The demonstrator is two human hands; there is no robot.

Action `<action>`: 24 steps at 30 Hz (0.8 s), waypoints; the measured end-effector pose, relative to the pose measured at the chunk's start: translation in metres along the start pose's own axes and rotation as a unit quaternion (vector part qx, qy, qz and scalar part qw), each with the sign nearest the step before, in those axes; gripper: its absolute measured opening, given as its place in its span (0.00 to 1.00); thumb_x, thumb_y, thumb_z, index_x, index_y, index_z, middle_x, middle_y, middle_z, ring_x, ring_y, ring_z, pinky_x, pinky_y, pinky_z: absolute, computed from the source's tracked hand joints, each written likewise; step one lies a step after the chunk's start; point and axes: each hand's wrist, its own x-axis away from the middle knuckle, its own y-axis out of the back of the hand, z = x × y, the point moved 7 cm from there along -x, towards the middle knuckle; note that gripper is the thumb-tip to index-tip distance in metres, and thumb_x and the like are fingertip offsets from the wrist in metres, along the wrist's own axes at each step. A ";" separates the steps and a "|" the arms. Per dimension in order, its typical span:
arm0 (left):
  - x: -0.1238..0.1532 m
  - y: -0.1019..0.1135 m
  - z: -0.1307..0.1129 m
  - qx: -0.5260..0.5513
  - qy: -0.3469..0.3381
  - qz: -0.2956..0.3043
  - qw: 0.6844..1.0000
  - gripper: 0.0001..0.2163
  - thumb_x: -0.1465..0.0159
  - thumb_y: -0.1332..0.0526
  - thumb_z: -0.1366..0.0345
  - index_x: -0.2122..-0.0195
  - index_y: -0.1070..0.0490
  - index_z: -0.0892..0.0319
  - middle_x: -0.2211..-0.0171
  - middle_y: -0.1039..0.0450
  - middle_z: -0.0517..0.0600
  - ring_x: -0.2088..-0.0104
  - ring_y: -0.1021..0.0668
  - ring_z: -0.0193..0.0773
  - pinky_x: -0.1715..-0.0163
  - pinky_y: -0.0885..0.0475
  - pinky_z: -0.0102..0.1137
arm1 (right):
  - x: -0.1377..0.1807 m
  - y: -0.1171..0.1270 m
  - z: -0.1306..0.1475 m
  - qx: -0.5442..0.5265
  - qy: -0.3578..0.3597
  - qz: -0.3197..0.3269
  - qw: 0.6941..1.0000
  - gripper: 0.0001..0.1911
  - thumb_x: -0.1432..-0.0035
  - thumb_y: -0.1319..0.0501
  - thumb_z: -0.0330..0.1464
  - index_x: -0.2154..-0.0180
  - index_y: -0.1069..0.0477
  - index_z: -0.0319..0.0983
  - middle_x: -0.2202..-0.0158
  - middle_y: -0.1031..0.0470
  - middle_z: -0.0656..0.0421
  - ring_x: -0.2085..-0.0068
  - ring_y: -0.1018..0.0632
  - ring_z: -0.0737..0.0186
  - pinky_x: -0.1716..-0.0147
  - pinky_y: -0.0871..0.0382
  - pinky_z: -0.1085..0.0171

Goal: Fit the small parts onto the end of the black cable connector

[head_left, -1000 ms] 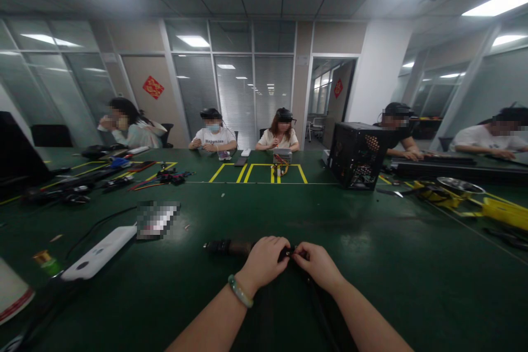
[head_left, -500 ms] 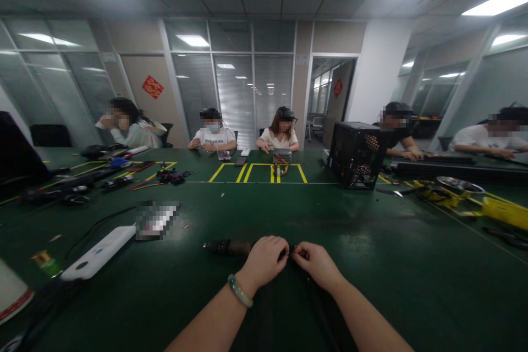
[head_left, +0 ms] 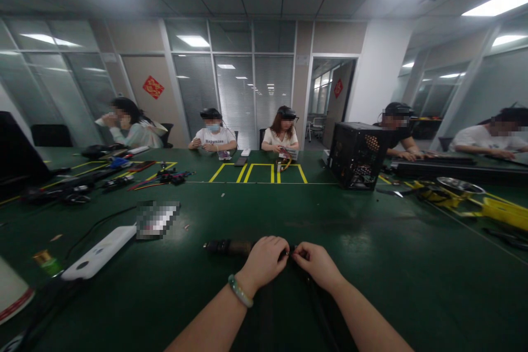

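A dark cylindrical thing [head_left: 233, 247], brownish in the middle with a narrow metal tip at its left end, lies crosswise on the green table. My left hand [head_left: 267, 258], wearing a jade-like bangle [head_left: 240, 291] at the wrist, is closed over its right part and hides it. My right hand [head_left: 315, 264] is closed in a pinch just beside the left fingertips. What the right fingers hold is too small and dark to make out. A long black strip [head_left: 319, 308], perhaps a strap or cable, runs toward me under my right forearm.
A white power strip [head_left: 99, 253] and a small green-and-gold bottle [head_left: 47, 263] lie to my left. Cables [head_left: 171, 176] are heaped farther back. A black computer case [head_left: 355, 157] stands back right, near a yellow basket [head_left: 505, 212]. Several people sit across the table.
Both of my hands stay almost exactly in place. Across the table, the person in the middle has moved a hand onto the metal box with coloured wires.
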 end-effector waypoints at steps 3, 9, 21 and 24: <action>0.000 -0.001 0.001 -0.001 0.000 0.000 1.000 0.05 0.38 0.41 0.70 0.61 0.32 0.56 0.61 0.29 0.46 0.60 0.27 0.38 0.57 0.35 0.33 | -0.001 0.000 -0.001 0.000 0.000 -0.001 1.000 0.07 0.41 0.40 0.34 0.67 0.24 0.41 0.70 0.22 0.62 0.70 0.24 0.64 0.72 0.37 0.69; -0.002 -0.002 0.000 -0.022 0.000 0.007 1.000 0.04 0.38 0.42 0.70 0.62 0.32 0.56 0.62 0.28 0.47 0.59 0.27 0.39 0.56 0.35 0.33 | -0.003 -0.003 -0.006 0.002 0.003 -0.009 1.000 0.07 0.42 0.40 0.34 0.68 0.25 0.40 0.71 0.23 0.62 0.70 0.25 0.64 0.71 0.37 0.69; -0.001 0.001 -0.001 -0.011 0.005 0.010 1.000 0.04 0.37 0.42 0.69 0.61 0.32 0.56 0.61 0.28 0.47 0.59 0.27 0.39 0.56 0.35 0.33 | -0.003 -0.002 -0.003 0.003 0.005 -0.003 1.000 0.06 0.42 0.40 0.34 0.68 0.24 0.40 0.71 0.22 0.62 0.70 0.25 0.64 0.72 0.37 0.70; -0.001 0.000 -0.001 -0.011 0.006 0.012 1.000 0.04 0.37 0.43 0.69 0.61 0.32 0.56 0.61 0.28 0.48 0.59 0.27 0.39 0.56 0.35 0.34 | -0.002 -0.001 -0.001 0.004 0.004 -0.002 1.000 0.06 0.42 0.40 0.34 0.68 0.24 0.40 0.71 0.22 0.62 0.70 0.24 0.64 0.72 0.37 0.69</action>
